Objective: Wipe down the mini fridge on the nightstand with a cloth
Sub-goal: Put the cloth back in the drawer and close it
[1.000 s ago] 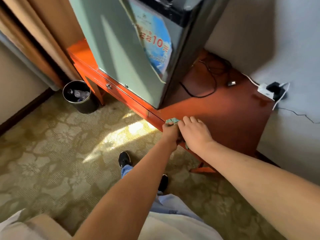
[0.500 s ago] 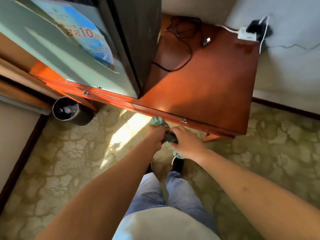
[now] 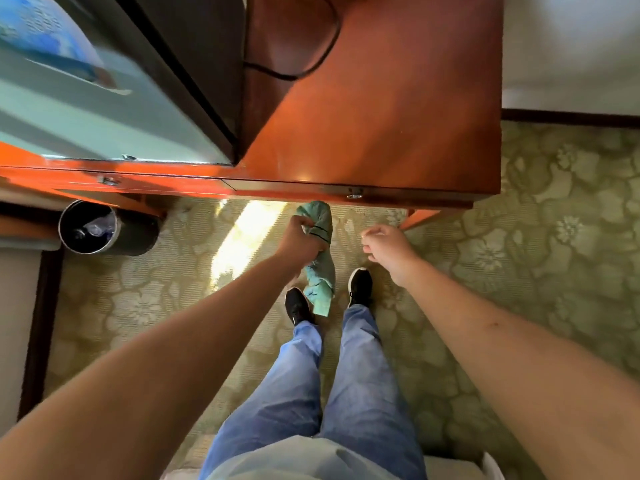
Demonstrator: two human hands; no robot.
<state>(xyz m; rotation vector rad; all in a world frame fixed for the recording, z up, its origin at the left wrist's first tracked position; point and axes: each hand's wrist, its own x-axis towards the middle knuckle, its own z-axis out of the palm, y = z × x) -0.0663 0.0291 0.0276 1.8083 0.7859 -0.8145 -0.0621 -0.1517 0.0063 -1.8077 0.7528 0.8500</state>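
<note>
The left hand (image 3: 300, 239) is closed in a fist around a green cloth (image 3: 320, 268), which hangs down over the carpet (image 3: 519, 265) just in front of the nightstand's (image 3: 398, 126) front edge. The right hand (image 3: 386, 249) is beside it, apart from the cloth, fingers loosely curled and holding nothing. The mini fridge (image 3: 104, 109) stands on the nightstand's left part, at its front edge. A bin (image 3: 100, 228) sits on the floor below the left end.

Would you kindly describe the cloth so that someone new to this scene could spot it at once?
Start at the orange-red nightstand carrying the mini fridge, then look just below its front edge. There the left hand clutches the cloth, which dangles over the patterned carpet between two black shoes. It is the only teal, crumpled fabric there.
</note>
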